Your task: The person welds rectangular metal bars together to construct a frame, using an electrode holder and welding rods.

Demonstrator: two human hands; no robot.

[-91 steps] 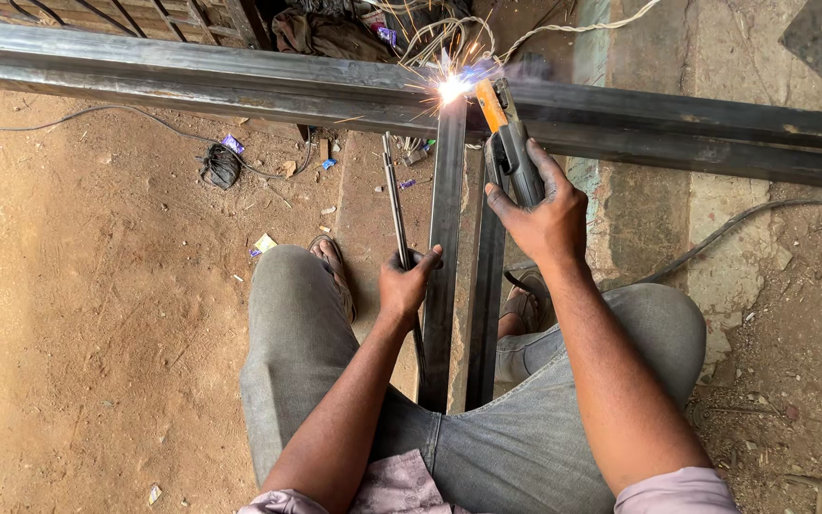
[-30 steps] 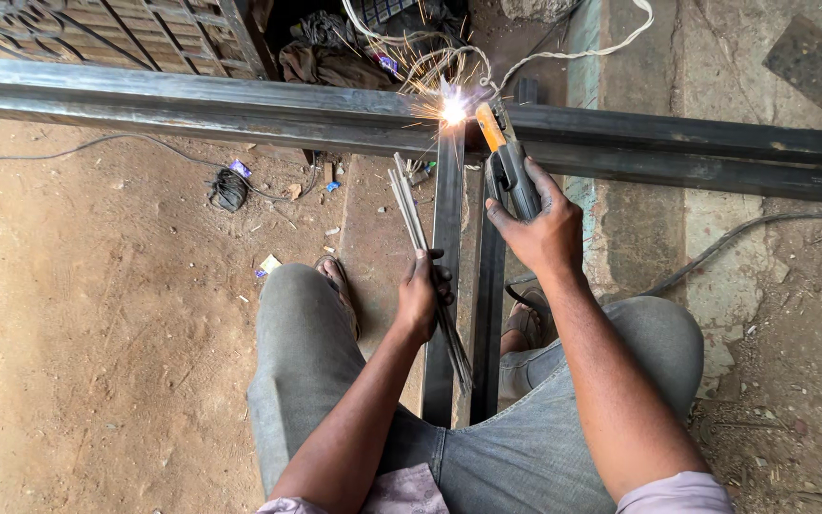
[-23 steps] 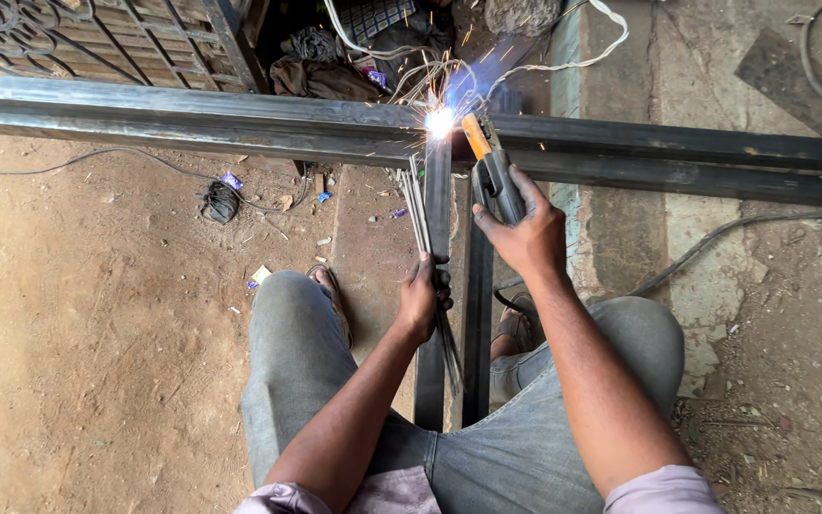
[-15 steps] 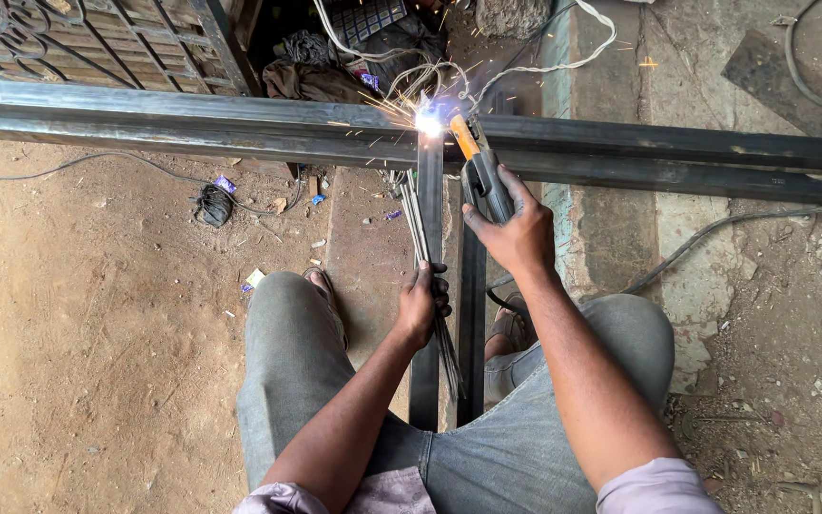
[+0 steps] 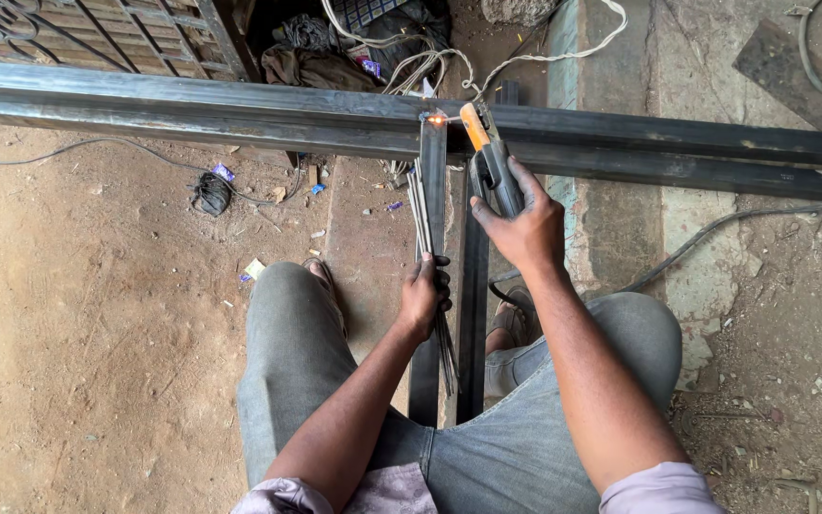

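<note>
My right hand (image 5: 523,227) grips the black-and-orange electrode holder (image 5: 487,157), its tip glowing at the joint just beyond, where the upright dark steel bar (image 5: 430,190) meets the long horizontal steel beam (image 5: 240,114). My left hand (image 5: 425,295) is closed around that bar and a bundle of thin grey welding rods (image 5: 420,214).

The long steel beam (image 5: 240,109) across the far side is dark grey, as is the upright bar (image 5: 428,219) – with a small orange glow (image 5: 438,120) where they meet. The electrode holder (image 5: 489,162) is black with an orange tip. Jeans (image 5: 287,362) are faded grey-blue – the ground (image 5: 78,333) at left reddish-brown.
</note>
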